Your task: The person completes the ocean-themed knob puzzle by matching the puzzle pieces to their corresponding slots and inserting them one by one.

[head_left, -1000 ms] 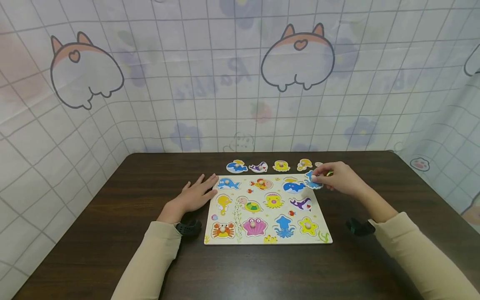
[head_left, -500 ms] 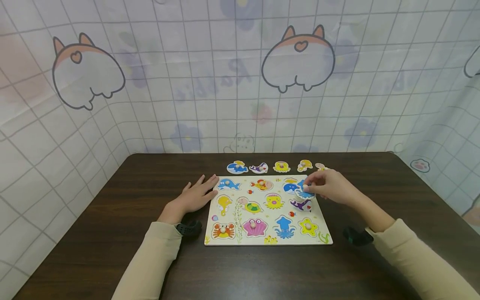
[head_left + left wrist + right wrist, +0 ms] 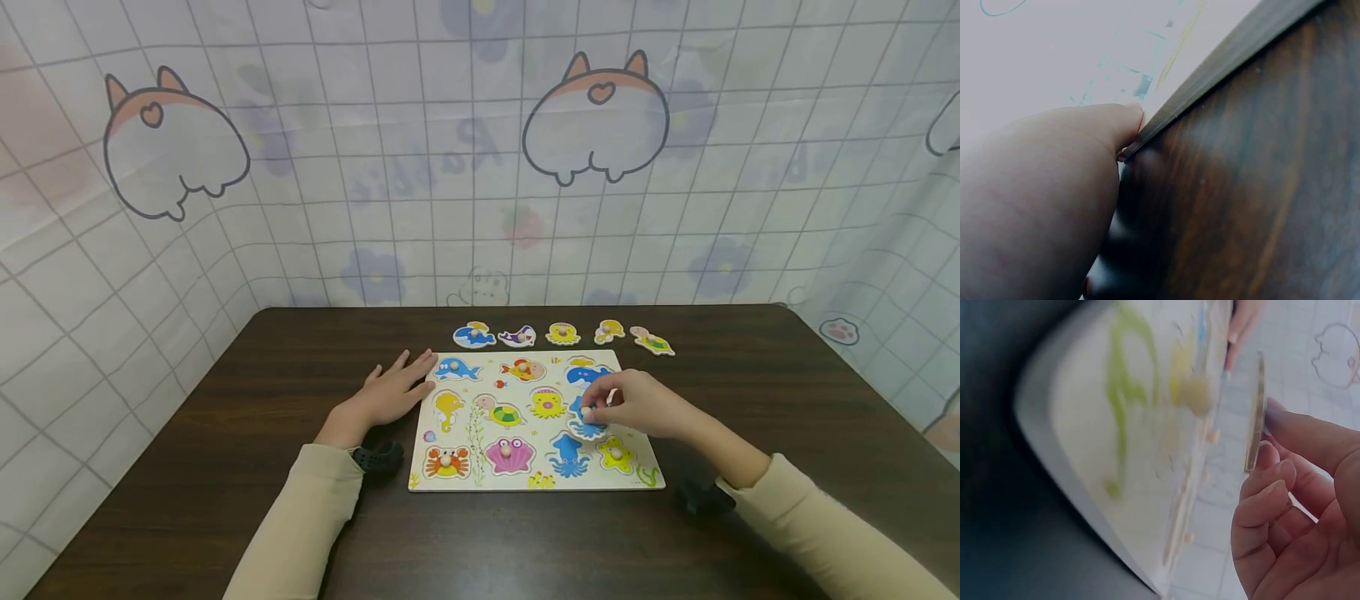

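Observation:
My right hand [image 3: 637,404] pinches the knob of a blue squid puzzle piece [image 3: 587,427], held just over the right side of the wooden peg puzzle board [image 3: 525,479]. In the right wrist view the piece [image 3: 1255,415] shows edge-on at the fingertips, apart from the board. Below and left of it lies the printed squid [image 3: 568,455]. At the board's left edge rests my left hand [image 3: 390,390], fingers spread. The left wrist view has the thumb [image 3: 1125,122] against the board's side. Knobbed crab [image 3: 447,460], shell [image 3: 510,455] and starfish [image 3: 617,453] pieces sit in the board.
Behind the board lie loose pieces in a row: a blue whale [image 3: 473,336], a purple whale [image 3: 518,336], a yellow octopus [image 3: 562,333], a seahorse [image 3: 609,331] and a turtle [image 3: 652,341]. The dark table [image 3: 480,550] backs onto a gridded cloth [image 3: 465,225].
My right hand has carried the squid piece left and toward me, from the board's back right corner to above its right side. The turtle piece is uncovered. My left hand stays put.

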The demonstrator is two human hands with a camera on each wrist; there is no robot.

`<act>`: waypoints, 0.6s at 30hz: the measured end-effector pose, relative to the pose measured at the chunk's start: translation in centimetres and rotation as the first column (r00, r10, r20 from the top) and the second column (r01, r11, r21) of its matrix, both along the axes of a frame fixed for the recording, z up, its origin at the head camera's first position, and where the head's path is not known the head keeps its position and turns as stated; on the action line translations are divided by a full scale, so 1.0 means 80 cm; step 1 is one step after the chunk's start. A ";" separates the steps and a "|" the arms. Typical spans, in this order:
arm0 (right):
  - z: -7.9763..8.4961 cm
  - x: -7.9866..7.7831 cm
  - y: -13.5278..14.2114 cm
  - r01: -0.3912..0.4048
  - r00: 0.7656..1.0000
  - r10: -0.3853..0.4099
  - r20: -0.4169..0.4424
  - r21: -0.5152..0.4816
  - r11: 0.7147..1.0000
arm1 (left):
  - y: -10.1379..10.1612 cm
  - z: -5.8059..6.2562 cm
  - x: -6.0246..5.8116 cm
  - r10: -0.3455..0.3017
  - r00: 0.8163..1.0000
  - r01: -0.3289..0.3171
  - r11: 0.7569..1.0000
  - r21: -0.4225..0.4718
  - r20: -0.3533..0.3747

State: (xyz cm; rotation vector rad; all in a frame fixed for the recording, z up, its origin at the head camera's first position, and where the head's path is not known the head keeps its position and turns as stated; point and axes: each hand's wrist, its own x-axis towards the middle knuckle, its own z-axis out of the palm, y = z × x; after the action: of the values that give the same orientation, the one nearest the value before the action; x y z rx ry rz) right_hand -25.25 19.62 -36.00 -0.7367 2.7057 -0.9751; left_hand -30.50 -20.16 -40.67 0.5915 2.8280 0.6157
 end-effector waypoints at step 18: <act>-0.009 0.015 -0.024 -0.135 0.987 0.135 0.088 -0.001 0.991 | 0.000 0.001 0.000 -0.001 1.000 0.001 1.000 0.004 0.001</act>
State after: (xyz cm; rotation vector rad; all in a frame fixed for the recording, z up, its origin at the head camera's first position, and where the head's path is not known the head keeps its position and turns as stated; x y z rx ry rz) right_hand -24.02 17.68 -36.74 -0.8428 2.5453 -0.9452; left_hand -30.53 -20.12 -40.57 0.5933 2.8258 0.6220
